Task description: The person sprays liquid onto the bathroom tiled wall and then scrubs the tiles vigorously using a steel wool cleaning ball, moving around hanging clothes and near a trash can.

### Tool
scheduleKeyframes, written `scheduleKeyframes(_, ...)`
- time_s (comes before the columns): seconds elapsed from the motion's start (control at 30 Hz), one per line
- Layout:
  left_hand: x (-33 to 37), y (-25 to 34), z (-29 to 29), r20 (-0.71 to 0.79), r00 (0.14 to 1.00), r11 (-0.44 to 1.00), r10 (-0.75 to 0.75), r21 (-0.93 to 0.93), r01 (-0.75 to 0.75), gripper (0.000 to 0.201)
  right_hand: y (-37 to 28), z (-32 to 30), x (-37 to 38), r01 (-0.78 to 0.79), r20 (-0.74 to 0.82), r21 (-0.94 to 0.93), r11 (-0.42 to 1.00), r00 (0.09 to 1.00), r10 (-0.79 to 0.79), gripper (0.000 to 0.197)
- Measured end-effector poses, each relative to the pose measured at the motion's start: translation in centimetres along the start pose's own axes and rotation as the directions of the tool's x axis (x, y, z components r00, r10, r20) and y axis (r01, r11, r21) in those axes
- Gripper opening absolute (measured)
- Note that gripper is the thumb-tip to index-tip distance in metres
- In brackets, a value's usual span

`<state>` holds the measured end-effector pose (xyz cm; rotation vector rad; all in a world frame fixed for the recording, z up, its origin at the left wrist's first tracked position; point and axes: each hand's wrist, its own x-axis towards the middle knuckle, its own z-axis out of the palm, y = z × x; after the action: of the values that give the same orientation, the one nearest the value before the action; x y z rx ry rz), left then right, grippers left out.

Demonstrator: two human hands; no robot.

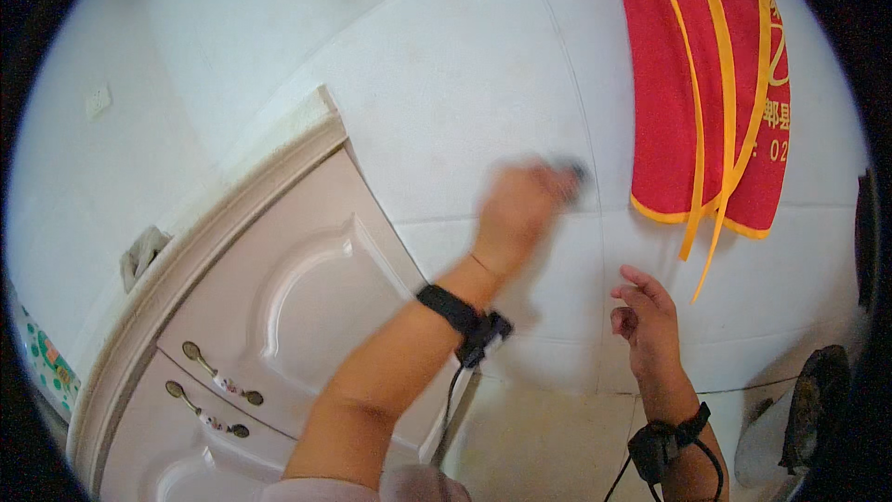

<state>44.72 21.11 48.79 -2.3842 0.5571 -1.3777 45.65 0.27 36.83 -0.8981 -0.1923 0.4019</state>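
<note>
My left hand (520, 209) is raised at the white tiled wall (465, 112), blurred by motion. It is closed on a small dark object (577, 172) at its fingertips, too smeared to name. To its right, my right hand (653, 325) has its fingers loosely bent and apart, with nothing in them. A red apron (669, 112) with yellow edging and long yellow ties hangs at the upper right, above my right hand. Neither hand appears to touch it.
A pale pink cabinet (325, 270) with ornate handles fills the lower left. A crumpled grey cloth (144, 256) lies on its ledge (251, 172). At the lower right stands a pale bin-like container (767, 442) with a dark thing (816, 404) over it. Black cables hang from both wrists.
</note>
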Motion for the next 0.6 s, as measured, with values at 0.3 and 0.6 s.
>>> scheduleKeyframes(0.3,0.7,-6.2,-6.4,-0.283,0.914,0.954,-0.291,-0.152,0.257,0.025,0.1,-1.3,0.1,0.033,-0.037,-0.104,0.994,0.999,-0.037,0.028)
scheduleKeyframes(0.6,-5.0,-7.6,-4.0,-0.294,0.95,0.978,-0.107,0.143,0.154,0.022,0.3,-1.1,0.9,-0.002,-0.085,-0.052,0.999,0.996,-0.002,0.026)
